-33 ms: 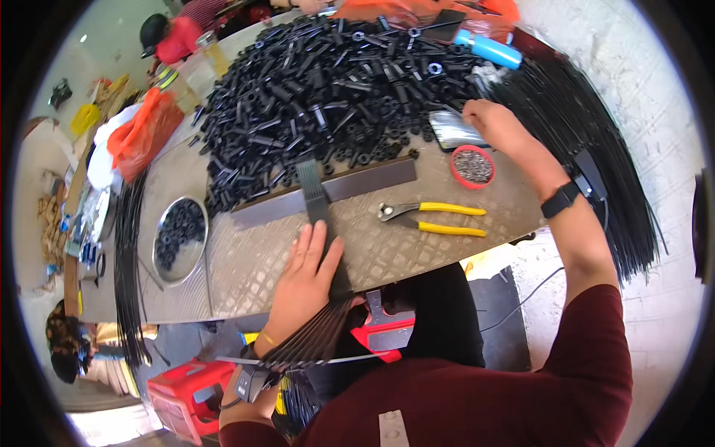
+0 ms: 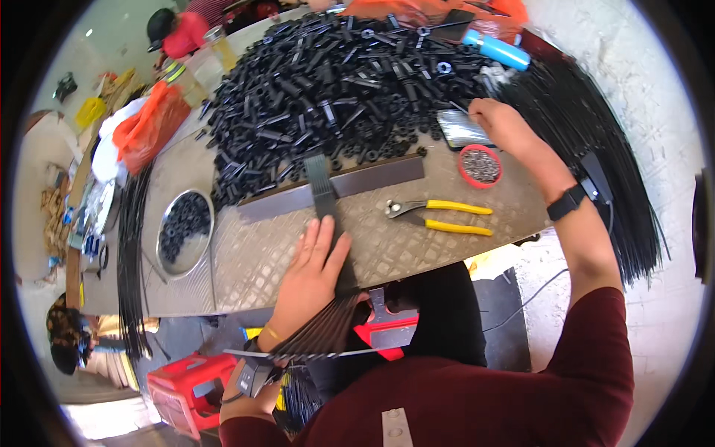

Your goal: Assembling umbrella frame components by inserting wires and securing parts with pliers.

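My left hand [image 2: 309,261] lies flat, fingers stretched out, on a row of thin black strips [image 2: 320,186]. Their far ends cross over a long dark metal bar [image 2: 372,177] on the table, and their near ends fan out past the table edge over my forearm. At the right, my right hand [image 2: 503,123] is closed in a pinch above a shiny silver flat piece [image 2: 462,128]. What its fingertips hold is too small to make out. Close to it stands a round red dish [image 2: 480,165] of small metal pieces. Yellow-handled pliers [image 2: 447,216] lie between the hands, jaws toward the left.
A large heap of black tubular parts [image 2: 320,97] covers the far table. At the left are an oval metal bowl [image 2: 212,223] of black rings, black rods [image 2: 132,246] and an orange bag [image 2: 153,127]. More black rods [image 2: 596,141] and a blue bottle [image 2: 497,49] are at the right.
The view has shifted slightly, so the table sits a little farther right in it. Both hands keep their places on and above the same things.
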Tool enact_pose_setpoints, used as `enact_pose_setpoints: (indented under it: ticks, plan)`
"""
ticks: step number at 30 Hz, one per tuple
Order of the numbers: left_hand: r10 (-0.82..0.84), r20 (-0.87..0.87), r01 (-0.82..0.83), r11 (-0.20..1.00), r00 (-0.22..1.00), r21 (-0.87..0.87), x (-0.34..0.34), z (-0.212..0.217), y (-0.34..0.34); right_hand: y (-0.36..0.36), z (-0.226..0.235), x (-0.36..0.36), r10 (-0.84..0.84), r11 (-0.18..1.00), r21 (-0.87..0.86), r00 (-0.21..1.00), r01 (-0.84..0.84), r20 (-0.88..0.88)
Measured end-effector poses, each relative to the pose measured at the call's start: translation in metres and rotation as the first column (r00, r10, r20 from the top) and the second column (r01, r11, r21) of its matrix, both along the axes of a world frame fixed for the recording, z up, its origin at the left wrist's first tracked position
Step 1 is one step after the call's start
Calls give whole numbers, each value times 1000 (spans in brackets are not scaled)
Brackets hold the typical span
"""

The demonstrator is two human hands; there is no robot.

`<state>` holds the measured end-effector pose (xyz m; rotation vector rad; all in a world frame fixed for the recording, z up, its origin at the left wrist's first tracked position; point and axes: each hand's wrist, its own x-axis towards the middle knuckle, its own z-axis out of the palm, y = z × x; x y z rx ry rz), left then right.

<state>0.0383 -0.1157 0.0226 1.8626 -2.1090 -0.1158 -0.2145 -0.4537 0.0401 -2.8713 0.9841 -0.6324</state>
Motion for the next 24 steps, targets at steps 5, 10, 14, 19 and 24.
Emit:
enact_pose_setpoints:
  ticks: [5, 10, 14, 19, 24]
  plan:
    - [-4, 41, 6, 998, 999, -63, 3, -6, 3, 62, 22, 55, 192, 981, 22, 979, -194, 68]
    - [-35, 134, 51, 991, 990, -120, 4, -21, 16, 99, 15, 108, 378, 923, 73, 926, -378, 16]
    - [-35, 128, 52, 989, 991, -136, -1, -23, 26, 104, -1, 130, 432, 900, 79, 902, -429, -21]
    - [-20, 101, 33, 991, 995, -133, -2, -24, 27, 106, -7, 147, 424, 904, 102, 901, -415, -92]
    - [-14, 44, 18, 994, 999, -108, -5, -17, 26, 106, -9, 152, 438, 894, 128, 898, -430, -39]
